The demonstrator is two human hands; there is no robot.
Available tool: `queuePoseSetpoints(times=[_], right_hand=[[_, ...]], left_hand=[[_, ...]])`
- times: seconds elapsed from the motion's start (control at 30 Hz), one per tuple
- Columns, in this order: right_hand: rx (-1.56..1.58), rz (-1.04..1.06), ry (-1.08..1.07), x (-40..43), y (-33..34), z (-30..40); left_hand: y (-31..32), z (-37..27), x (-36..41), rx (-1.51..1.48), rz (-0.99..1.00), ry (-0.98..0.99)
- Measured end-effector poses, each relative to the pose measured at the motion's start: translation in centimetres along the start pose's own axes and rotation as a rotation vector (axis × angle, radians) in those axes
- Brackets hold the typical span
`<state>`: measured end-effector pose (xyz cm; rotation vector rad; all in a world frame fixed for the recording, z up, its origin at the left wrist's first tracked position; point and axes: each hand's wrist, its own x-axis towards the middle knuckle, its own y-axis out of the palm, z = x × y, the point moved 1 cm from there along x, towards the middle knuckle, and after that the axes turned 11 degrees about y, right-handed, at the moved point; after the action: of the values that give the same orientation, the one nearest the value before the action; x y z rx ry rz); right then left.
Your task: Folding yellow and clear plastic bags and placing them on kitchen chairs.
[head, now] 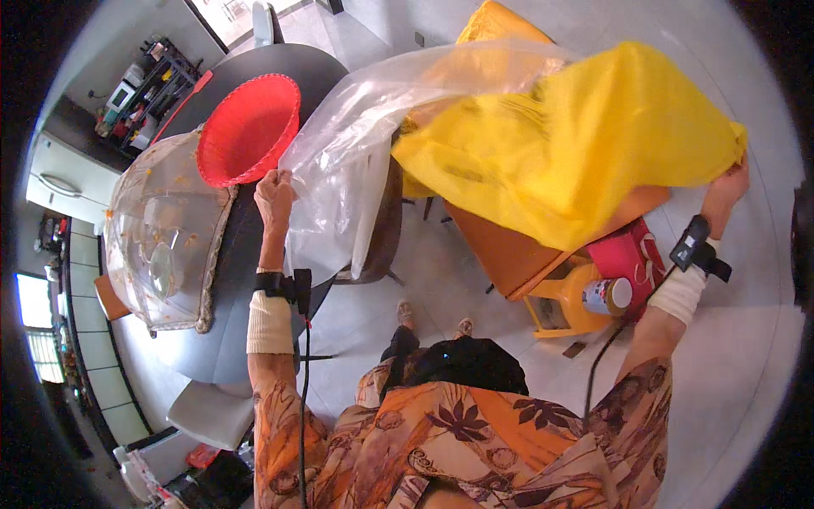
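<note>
My left hand (276, 191) pinches the edge of a clear plastic sheet (356, 127), which stretches across to the right and meets a yellow sheet of fabric or plastic (559, 153). At the far right, my right hand (728, 181) grips the gathered end of the yellow sheet. The yellow sheet hangs over an orange-brown padded seat (509, 254) and hides part of it. Just beyond my left hand, a red woven basket (248, 130) sits tilted at the dark table's edge. Whether the clear and yellow sheets are joined cannot be told.
A mesh food cover (172, 235) stands on the dark table (305, 63) at left, near a red fly swatter (184, 102). A dark chair (385, 235) is beside the table. A yellow stool (559, 305), a lidded jar (607, 297) and a red bag (626, 261) are at right.
</note>
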<state>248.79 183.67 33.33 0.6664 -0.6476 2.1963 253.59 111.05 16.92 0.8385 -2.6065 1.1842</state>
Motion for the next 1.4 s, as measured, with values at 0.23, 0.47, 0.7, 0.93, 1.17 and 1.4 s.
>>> queuePoseSetpoints(times=[0.23, 0.47, 0.7, 0.93, 1.17, 1.4], right_hand=[[0.858, 0.009, 0.548, -1.5, -5.7, -2.3], [0.86, 0.609, 0.742, -9.3, 5.2, 2.7], [0.731, 1.376, 0.557, -14.1, 8.3, 8.9], [0.588, 1.279, 0.367, -12.9, 1.3, 13.2], [-0.104, 0.945, 0.075, -15.7, -5.9, 11.2], [-0.557, 1.272, 0.004, -31.1, -3.4, 11.4]], left_hand=[[1.4, -1.6, -1.4, 0.075, 0.015, 0.044], [1.8, -8.1, -3.7, 0.38, 0.023, 0.543], [5.1, -27.7, -9.4, -0.533, 0.476, 0.722], [8.6, -36.3, -14.4, -0.813, 0.951, 0.928], [8.9, -30.3, -16.1, -0.475, 1.086, 0.996], [6.7, -28.0, -24.0, -0.444, 1.227, 1.213]])
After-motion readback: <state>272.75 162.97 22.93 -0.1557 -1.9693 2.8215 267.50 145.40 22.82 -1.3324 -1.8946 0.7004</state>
